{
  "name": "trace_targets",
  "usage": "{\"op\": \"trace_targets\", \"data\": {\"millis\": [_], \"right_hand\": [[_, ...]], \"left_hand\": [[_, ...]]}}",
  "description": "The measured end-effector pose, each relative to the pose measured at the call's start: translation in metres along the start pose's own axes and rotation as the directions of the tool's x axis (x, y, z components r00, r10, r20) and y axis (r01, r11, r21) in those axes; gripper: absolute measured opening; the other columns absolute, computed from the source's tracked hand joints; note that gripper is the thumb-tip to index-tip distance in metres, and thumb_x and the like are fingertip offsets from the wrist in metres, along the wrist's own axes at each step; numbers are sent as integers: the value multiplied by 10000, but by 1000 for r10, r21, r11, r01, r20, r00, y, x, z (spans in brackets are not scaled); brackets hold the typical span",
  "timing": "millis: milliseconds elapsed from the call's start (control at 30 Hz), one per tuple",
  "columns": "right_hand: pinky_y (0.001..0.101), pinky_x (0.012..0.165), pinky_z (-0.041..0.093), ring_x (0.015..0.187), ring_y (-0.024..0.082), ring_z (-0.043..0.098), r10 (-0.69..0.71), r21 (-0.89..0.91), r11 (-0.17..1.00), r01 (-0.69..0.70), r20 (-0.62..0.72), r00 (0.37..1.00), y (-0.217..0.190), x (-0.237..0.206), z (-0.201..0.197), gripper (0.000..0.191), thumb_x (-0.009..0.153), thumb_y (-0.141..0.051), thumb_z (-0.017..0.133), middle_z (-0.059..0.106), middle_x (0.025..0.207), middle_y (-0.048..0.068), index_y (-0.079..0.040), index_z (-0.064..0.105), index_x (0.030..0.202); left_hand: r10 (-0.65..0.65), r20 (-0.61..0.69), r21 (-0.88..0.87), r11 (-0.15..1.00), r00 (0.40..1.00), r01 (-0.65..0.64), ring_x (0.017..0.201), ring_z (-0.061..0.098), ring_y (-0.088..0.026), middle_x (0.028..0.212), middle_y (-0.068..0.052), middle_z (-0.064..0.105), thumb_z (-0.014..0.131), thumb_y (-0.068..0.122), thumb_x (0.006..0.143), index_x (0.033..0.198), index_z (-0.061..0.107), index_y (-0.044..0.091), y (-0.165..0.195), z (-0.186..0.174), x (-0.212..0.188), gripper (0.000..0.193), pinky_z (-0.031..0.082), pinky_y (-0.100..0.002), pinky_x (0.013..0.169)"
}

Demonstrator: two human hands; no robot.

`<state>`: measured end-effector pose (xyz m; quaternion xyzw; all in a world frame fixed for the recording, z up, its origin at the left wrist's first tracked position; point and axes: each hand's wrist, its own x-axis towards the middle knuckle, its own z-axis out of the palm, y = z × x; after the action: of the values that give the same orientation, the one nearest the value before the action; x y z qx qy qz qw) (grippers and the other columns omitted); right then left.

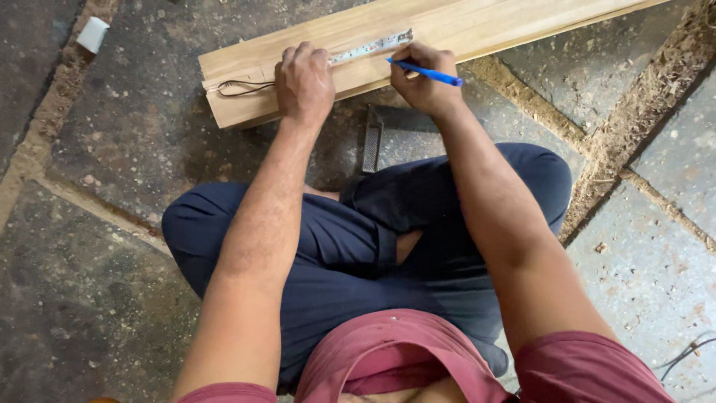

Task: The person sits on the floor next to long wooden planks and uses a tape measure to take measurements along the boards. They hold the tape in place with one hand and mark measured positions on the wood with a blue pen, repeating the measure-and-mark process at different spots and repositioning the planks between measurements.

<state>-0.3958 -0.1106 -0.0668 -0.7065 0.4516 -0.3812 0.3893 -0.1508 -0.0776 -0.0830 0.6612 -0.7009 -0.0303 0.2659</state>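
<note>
Looking straight down on a person sitting cross-legged on the stone floor (97,298), dark blue trousers and a maroon shirt filling the lower frame. Across the top lies a long pale wooden plank (462,26), running from left of centre up and out past the right edge, flat on the floor.

The left hand (304,82) is planted on the near end of the plank, knuckles up, fingers curled down over a measuring tape; its grip presses onto the tape's end, though whether it clasps a tape case underneath is hard to tell from here. The white steel measuring tape (373,47) stretches out from under that hand along the plank's top face towards the right. A thin dark cord loop (242,88) trails left of the hand across the wood.

The right hand (425,78) sits just beside, its grip clenched around a slim blue pen (429,72), the tip meeting the plank right at the tape's edge.

Between the knees, on the floor just below the plank, lies a dark metal rasp-like tool (371,148). A small white scrap (92,33) rests far left. Sawdust lines the floor joints.
</note>
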Motion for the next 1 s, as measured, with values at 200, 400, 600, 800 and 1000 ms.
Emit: {"op": "trace_targets", "data": {"millis": [200, 400, 600, 800, 1000], "right_hand": [[267, 711, 582, 779, 129, 737, -69, -130, 989, 65, -24, 997, 12, 6, 10, 101, 932, -72, 771, 765, 853, 103, -7, 715, 986], [284, 691, 579, 737, 147, 731, -87, -215, 973, 81, -18, 996, 10, 5, 10, 117, 938, -96, 795, 746, 819, 103, -17, 712, 961], [312, 670, 575, 727, 179, 723, -166, -312, 939, 146, -38, 985, 14, 9, 14, 149, 920, -115, 829, 728, 789, 118, -21, 712, 917], [302, 665, 568, 734, 160, 723, -119, -271, 957, 102, -47, 992, 15, 8, 11, 73, 913, -66, 760, 722, 797, 121, -18, 707, 932], [271, 649, 568, 693, 123, 718, -4, -228, 974, -8, -49, 999, 13, 12, 7, 112, 915, -106, 786, 736, 758, 100, -17, 725, 946]], "left_hand": [[-38, -22, -48, 998, 999, 37, 961, 655, -350, 959, -119, 702, 653, 157, 905, 859, 738, 74, 0, -1, 2, 128, 534, -505, 791], [-51, -18, -40, 998, 999, 50, 967, 658, -333, 981, -122, 707, 643, 146, 925, 875, 738, 68, 1, 2, 3, 133, 527, -497, 789], [-36, -11, -22, 999, 999, 36, 966, 657, -333, 982, -122, 703, 648, 153, 920, 879, 727, 62, -1, 4, 2, 127, 526, -496, 786], [-37, -3, -38, 999, 999, 36, 962, 653, -336, 967, -113, 694, 654, 160, 928, 870, 716, 69, 2, -2, 4, 124, 525, -498, 788], [-15, -13, -30, 999, 1000, 15, 955, 651, -333, 956, -100, 689, 644, 165, 926, 859, 715, 81, 4, -6, 4, 128, 523, -500, 782]]}}
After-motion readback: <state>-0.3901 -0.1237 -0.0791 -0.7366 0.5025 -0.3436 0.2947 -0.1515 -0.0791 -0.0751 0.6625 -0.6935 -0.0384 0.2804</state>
